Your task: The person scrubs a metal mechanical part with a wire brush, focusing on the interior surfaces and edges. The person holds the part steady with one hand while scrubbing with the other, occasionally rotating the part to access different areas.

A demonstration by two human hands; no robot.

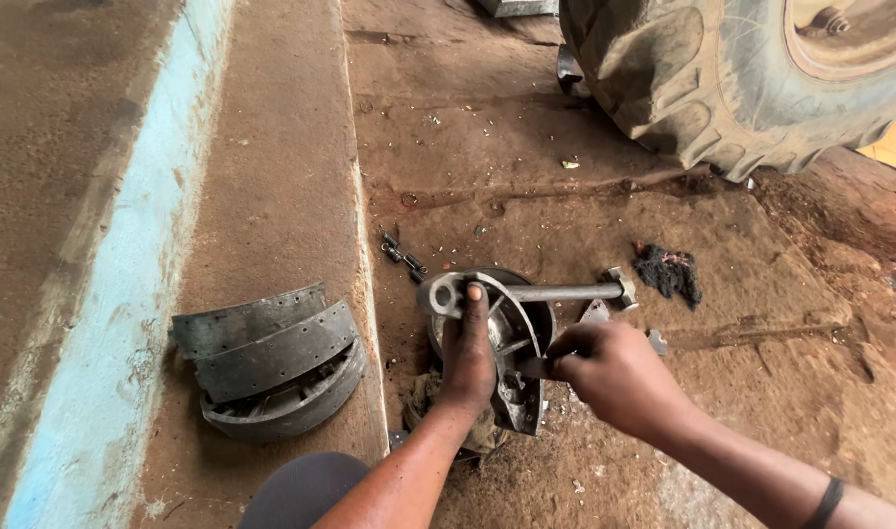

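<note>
Dusty dirt floor (pixel 761 323); left hand (pixel 468 358) steadies curved metal brake shoe (pixel 512 338)

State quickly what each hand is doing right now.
Left hand: gripping the brake shoe, steadying it.
Right hand: closed on a small tool.
</note>
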